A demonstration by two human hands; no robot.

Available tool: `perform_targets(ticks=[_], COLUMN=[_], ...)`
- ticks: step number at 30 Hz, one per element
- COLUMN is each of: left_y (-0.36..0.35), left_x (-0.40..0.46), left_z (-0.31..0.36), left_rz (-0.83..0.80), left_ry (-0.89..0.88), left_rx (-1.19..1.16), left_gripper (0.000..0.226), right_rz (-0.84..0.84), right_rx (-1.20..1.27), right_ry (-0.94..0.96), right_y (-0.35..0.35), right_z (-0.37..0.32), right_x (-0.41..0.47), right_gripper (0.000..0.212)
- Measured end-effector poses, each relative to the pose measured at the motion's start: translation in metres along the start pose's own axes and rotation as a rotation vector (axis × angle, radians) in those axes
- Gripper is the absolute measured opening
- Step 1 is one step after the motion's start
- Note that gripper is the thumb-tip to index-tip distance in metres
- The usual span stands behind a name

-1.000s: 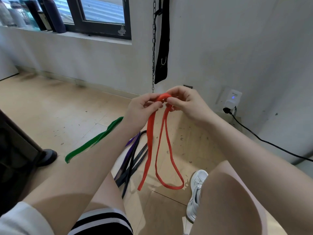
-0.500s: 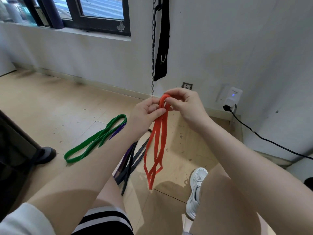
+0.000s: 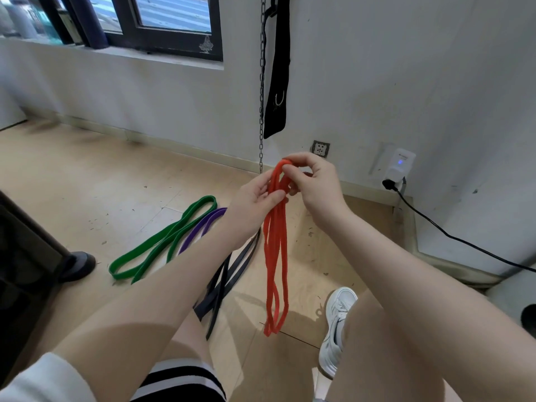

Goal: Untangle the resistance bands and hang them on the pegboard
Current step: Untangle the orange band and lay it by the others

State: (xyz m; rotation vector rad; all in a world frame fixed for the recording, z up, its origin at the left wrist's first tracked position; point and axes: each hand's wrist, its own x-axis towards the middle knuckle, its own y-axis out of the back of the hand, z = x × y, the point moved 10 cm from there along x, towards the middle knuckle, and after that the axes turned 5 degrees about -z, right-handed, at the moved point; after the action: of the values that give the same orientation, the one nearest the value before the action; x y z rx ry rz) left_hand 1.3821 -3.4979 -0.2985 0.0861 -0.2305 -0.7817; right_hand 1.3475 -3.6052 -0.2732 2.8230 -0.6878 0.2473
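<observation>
A red resistance band [image 3: 275,256] hangs folded in several strands in front of me. My right hand [image 3: 314,184] pinches its top fold between fingers and thumb. Just below, my left hand [image 3: 255,198] holds the strands together. On the wooden floor lie a green band [image 3: 162,245], a purple band [image 3: 200,227] partly under the green one, and black bands [image 3: 229,280] partly hidden by my left forearm. No pegboard is in view.
A metal chain [image 3: 262,82] and a black strap [image 3: 278,71] hang on the white wall ahead. A wall socket [image 3: 320,148], a plugged adapter [image 3: 400,166] and its black cable [image 3: 452,236] sit to the right. A dark stand foot [image 3: 77,264] is at left. My white shoe [image 3: 336,323] rests below.
The red band went from one long open loop to a doubled bundle of strands. My hands kept hold of its top and the view shifted slightly.
</observation>
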Motion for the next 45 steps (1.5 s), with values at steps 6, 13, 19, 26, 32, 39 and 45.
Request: perform_targets(ticks=[6, 13, 19, 26, 32, 39, 45], left_y=[-0.001, 0.017, 0.035, 0.034, 0.009, 0.000, 0.006], left_x=[-0.003, -0.017, -0.031, -0.009, 0.034, 0.088, 0.128], left_z=[-0.008, -0.032, -0.079, -0.175, -0.294, -0.419, -0.492], left_rz=[-0.060, 0.045, -0.044, -0.174, -0.192, -0.181, -0.066], left_ry=[-0.009, 0.097, 0.317, 0.520, 0.609, 0.723, 0.775], left_rx=[0.162, 0.497, 0.645, 0.687, 0.548, 0.450, 0.338], left_gripper=[0.048, 0.051, 0.026, 0.017, 0.061, 0.050, 0.043], right_rz=[-0.080, -0.150, -0.337, -0.388, -0.208, -0.095, -0.066], right_rx=[0.134, 0.216, 0.194, 0.144, 0.069, 0.018, 0.003], right_ry=[-0.081, -0.188, -0.377, -0.634, -0.773, -0.907, -0.872], right_y=[-0.011, -0.030, -0.071, -0.097, -0.077, -0.069, -0.078], right_z=[0.018, 0.047, 0.112, 0.232, 0.352, 0.476, 0.534], right_x=[0.002, 0.006, 0.010, 0.016, 0.051, 0.102, 0.156], right_gripper=[0.009, 0.011, 0.024, 0.019, 0.018, 0.015, 0.011])
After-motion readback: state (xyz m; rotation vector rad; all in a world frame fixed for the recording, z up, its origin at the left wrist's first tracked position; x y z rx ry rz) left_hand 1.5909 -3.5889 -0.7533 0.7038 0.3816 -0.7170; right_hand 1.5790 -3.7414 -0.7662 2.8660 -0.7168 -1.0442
